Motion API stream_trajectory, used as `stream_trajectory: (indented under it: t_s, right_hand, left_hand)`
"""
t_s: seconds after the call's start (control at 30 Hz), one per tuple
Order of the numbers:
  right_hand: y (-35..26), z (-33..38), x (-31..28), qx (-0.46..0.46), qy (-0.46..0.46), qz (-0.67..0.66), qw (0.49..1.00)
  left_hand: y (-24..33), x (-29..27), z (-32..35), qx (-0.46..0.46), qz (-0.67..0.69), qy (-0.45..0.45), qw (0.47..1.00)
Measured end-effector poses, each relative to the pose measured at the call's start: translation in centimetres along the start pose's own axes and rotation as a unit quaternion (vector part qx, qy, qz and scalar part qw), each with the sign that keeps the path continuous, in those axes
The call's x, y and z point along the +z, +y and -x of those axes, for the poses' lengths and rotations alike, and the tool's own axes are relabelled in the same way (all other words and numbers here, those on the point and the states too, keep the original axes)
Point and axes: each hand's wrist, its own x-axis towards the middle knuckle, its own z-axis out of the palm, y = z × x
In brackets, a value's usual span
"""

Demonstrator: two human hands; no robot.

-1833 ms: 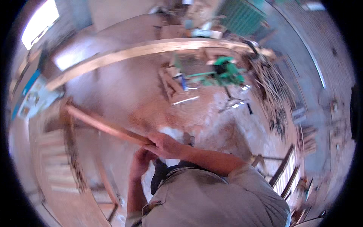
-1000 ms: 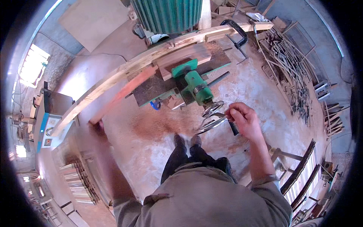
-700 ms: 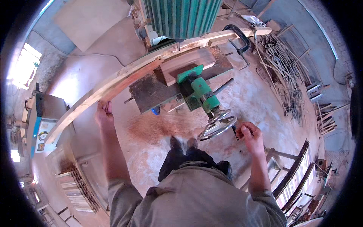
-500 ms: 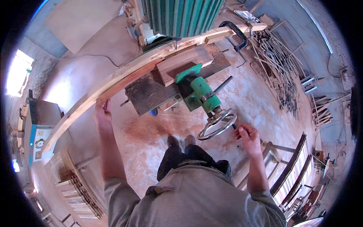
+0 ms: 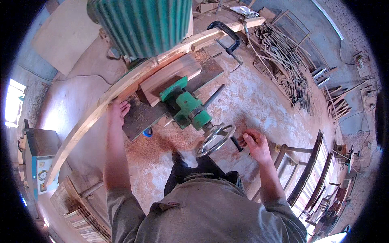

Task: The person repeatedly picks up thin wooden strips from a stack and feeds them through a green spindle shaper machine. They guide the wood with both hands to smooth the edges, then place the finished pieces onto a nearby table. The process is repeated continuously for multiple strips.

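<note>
In front of me a green machine clamp with a chrome handwheel [image 5: 215,140] presses its green plate [image 5: 174,88] onto a reddish wooden block [image 5: 172,77]. The block lies on a dark metal table [image 5: 139,117] strewn with sawdust, against a long pale wooden beam [image 5: 91,111]. My left hand [image 5: 117,111] is at the table's left end, touching the beam, its fingers apart and loosely bent. My right hand [image 5: 256,145] is just right of the wheel's black crank handle [image 5: 236,144], with fingers loosely curled and not wrapped round it.
A ribbed green motor [image 5: 142,26] stands behind the beam. A black C-clamp [image 5: 229,38] grips the beam's right part. Wood offcuts [image 5: 279,56] are heaped at the far right. A control cabinet [image 5: 40,162] stands left, and a wooden frame [image 5: 291,156] at right.
The view has shifted, so the machine sits further left. My left hand's fingers have come off the beam's edge and spread over the table's end. The crank handle shows more plainly beside my right hand.
</note>
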Motion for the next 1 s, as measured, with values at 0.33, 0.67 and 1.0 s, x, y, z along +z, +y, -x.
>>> stream_trajectory:
  t_s: [0.33, 0.67, 1.0]
  right_hand:
    - [1.9, -4.7, -2.4, -0.005, -0.009, -0.060, 0.998]
    - [-1.1, -17.8, 4.2, 0.171, 0.028, -0.482, 0.859]
    - [-16.7, -8.4, 24.0, -0.250, -0.360, 0.442, 0.783]
  left_hand:
    - [-0.3, 3.8, 0.5, -0.020, -0.038, -0.002, 0.999]
    - [-0.1, 4.6, 1.1, -0.011, -0.049, 0.012, 0.999]
    - [0.0, 3.2, 1.6, 0.059, -0.007, -0.099, 0.993]
